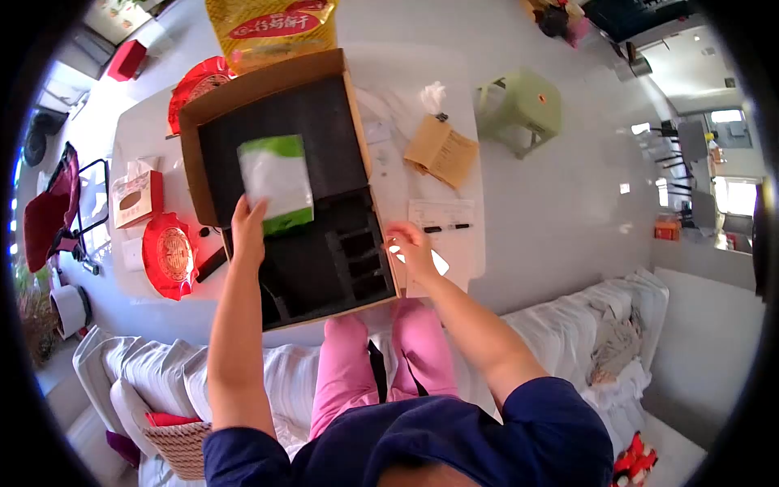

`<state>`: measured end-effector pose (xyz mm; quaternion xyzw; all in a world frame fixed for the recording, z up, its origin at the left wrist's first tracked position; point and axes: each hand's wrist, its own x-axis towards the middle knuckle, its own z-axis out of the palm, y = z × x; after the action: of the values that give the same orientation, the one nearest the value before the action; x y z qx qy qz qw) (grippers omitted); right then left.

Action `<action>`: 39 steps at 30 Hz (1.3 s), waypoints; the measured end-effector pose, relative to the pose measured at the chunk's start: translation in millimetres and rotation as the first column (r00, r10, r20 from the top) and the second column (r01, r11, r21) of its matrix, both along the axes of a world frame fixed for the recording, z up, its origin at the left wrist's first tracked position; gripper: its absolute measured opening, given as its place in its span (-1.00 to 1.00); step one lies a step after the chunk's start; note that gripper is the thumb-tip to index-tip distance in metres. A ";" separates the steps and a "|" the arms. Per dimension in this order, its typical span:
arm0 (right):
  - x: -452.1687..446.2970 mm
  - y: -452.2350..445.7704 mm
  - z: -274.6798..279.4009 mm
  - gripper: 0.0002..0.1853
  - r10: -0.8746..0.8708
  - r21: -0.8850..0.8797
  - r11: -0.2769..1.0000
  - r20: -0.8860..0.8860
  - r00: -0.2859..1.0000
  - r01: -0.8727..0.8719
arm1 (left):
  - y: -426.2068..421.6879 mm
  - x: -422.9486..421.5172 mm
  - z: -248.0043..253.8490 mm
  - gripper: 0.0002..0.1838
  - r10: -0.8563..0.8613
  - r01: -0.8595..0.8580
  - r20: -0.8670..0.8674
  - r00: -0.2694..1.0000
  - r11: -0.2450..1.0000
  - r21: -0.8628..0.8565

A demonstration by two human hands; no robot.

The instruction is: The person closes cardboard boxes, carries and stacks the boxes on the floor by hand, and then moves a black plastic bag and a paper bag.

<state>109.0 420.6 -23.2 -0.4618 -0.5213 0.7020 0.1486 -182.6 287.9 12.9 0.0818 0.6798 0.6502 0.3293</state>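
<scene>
My left hand (250, 231) is closed on the lower left edge of a flat plastic packet (277, 178), white in the middle with green bands at both ends. The packet is over an opened cardboard box (355, 122) lined with black foam (312, 280), which has cut-out compartments on its right side. Just past the box's right edge is my right hand (412, 250), its fingers curled together. A shiny white object (441, 261) shows beside and partly under that hand; whether the fingers grip it is hidden.
On the white table stand red trays (172, 256), a tissue box (138, 200) and a brown paper packet (442, 152). Black pens (448, 228) lie on paper at the right. A yellow bag (276, 36) is behind the box. A green stool (523, 111) stands beyond the table's right side.
</scene>
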 end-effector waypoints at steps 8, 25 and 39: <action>90.1 -8.0 -7.0 -0.10 0.114 0.419 0.624 0.786 0.607 -0.659 | -94.8 176.9 -36.2 -0.74 0.606 -0.498 0.272 0.748 0.783 -0.373; 146.4 50.7 -20.0 -0.44 0.255 -0.731 0.663 0.016 0.967 -0.162 | -101.5 152.2 -80.1 -0.86 0.670 -0.554 0.000 0.743 0.615 -0.561; 150.0 93.4 -36.9 -0.52 0.309 0.088 0.837 0.738 0.599 -0.540 | -62.4 137.8 -79.2 -0.67 0.977 -0.848 -0.026 0.211 0.170 -0.501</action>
<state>259.1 514.0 -60.1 -0.5231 -0.7342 0.4004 -0.1643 -44.9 225.5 -66.3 -0.5217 0.6451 0.5576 -0.0280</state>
